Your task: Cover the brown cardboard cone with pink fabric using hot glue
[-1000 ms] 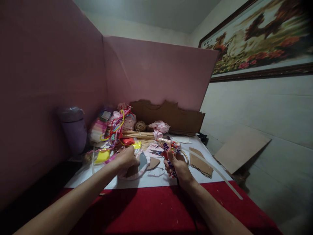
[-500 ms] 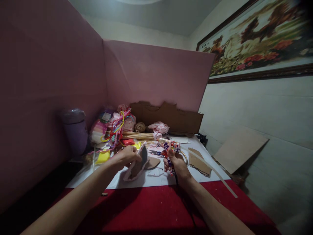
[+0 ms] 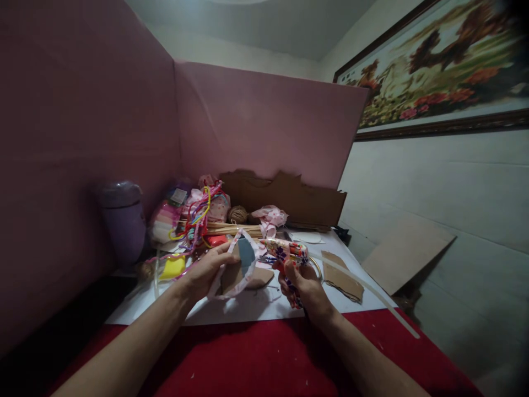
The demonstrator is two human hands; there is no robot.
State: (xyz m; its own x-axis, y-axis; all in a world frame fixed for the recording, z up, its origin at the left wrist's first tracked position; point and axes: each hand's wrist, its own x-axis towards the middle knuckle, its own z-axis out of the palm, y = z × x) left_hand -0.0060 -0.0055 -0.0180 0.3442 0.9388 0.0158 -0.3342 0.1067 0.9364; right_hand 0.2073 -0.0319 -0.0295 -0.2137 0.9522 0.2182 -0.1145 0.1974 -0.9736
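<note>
My left hand (image 3: 212,268) grips a cardboard piece (image 3: 234,275) by its left side; pale pink fabric is folded over its edges, and a grey-blue patch shows on its face. My right hand (image 3: 303,284) is wrapped around a floral-patterned glue gun (image 3: 285,251), with a clear glue stick (image 3: 363,284) trailing from its back to the right. The gun's tip points left and is close to the fabric edge; whether they touch I cannot tell. Below the piece, another brown cardboard cutout (image 3: 261,278) lies on the white sheet. Scissors (image 3: 269,260) are partly hidden behind the gun.
Chenille stems (image 3: 202,212), wooden sticks (image 3: 231,229), a twine ball (image 3: 238,214) and pink fabric (image 3: 270,216) crowd the back. A yellow packet (image 3: 172,267) and purple lidded container (image 3: 123,220) stand left. Torn cardboard (image 3: 342,275) lies right. Red cloth (image 3: 264,358) covers the front.
My left hand has turned the fabric-edged cardboard so its inner face shows more, and raised it slightly. The glue gun has swung to point its tip left towards the piece.
</note>
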